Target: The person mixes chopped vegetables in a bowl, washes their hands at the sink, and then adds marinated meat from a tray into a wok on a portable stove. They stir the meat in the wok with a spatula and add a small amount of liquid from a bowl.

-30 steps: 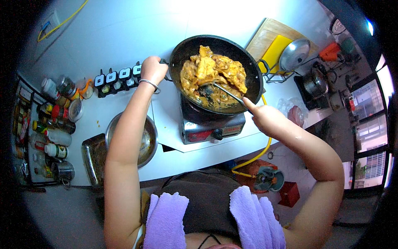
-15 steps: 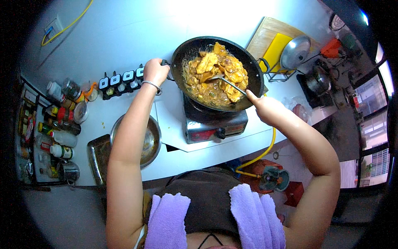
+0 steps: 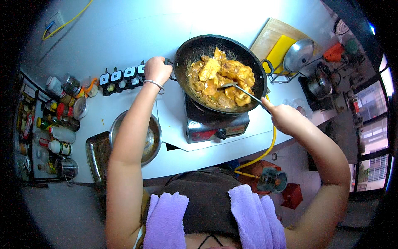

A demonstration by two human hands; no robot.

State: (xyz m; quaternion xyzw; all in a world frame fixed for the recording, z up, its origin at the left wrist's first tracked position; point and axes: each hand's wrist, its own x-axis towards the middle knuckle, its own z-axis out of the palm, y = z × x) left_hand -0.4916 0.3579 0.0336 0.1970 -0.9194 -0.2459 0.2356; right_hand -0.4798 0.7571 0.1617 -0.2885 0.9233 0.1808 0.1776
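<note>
A black two-handled wok [image 3: 188, 50] is tilted toward me over the gas stove [image 3: 217, 128]. Golden-brown chunks of food [image 3: 234, 71] lie in sauce inside it. My left hand [image 3: 157, 69] is closed around the wok's left loop handle. In my right hand [image 3: 286, 118] is the handle of a metal spatula [image 3: 246, 93], gripped at the wok's right rim. The spatula's blade is down among the food, partly covered by it. The right loop handle [image 3: 268, 66] is untouched.
A metal bowl [image 3: 154, 141] and a rectangular metal tray [image 3: 96, 155] sit by my left forearm. Seasoning boxes [image 3: 120, 79] and several jars and bottles [image 3: 62, 133] stand at left. A pot lid [image 3: 299, 54] leans at right; a yellow hose [image 3: 271, 145] reaches a gas cylinder [image 3: 265, 178] below.
My right hand has moved right and slightly down, drawing the spatula through the food. The chunks have shifted. My left hand still holds the wok, which has shifted slightly right.
</note>
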